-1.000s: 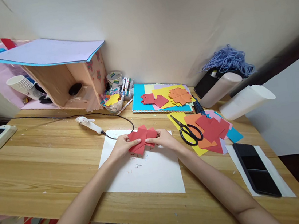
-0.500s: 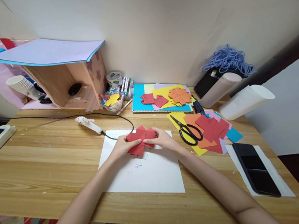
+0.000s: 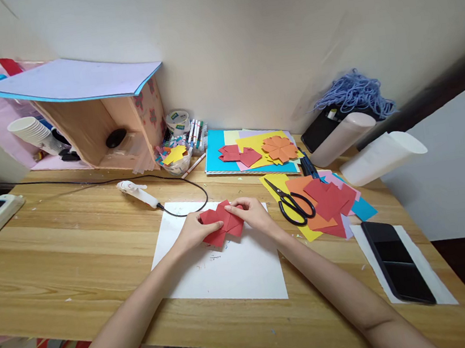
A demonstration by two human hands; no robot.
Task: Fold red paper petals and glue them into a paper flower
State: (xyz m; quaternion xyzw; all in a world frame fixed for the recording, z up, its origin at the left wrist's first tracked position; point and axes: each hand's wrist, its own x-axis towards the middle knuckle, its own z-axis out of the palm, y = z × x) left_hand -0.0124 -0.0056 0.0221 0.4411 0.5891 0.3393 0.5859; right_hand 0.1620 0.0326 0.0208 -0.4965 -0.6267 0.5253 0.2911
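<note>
A: What is in the middle?
B: A folded red paper shape (image 3: 234, 227). It is held over a flat white paper sheet (image 3: 238, 279). I can't tell if they touch.
A: What holds it?
B: 2 bare hands. The left hand (image 3: 192, 230) is pinched on its left side, with the thumb on top. The right hand (image 3: 254, 214) is pinched on its upper right side, and that thumb is on top too.
A: What is close by?
B: A white glue gun with a black cord (image 3: 137, 193) lies to the left, a bit farther back. To the right, black metal scissors (image 3: 283, 195) lie on a messy pile of bright paper (image 3: 334, 200).
A: And farther out?
B: At the back is a stack of coloured sheets (image 3: 215, 149). An orange paper flower (image 3: 279, 149) and red folded bits (image 3: 250, 157) sit on it. A flat black phone (image 3: 399, 266) lies far right on the brown wooden table (image 3: 78, 274), with white paper under it.
</note>
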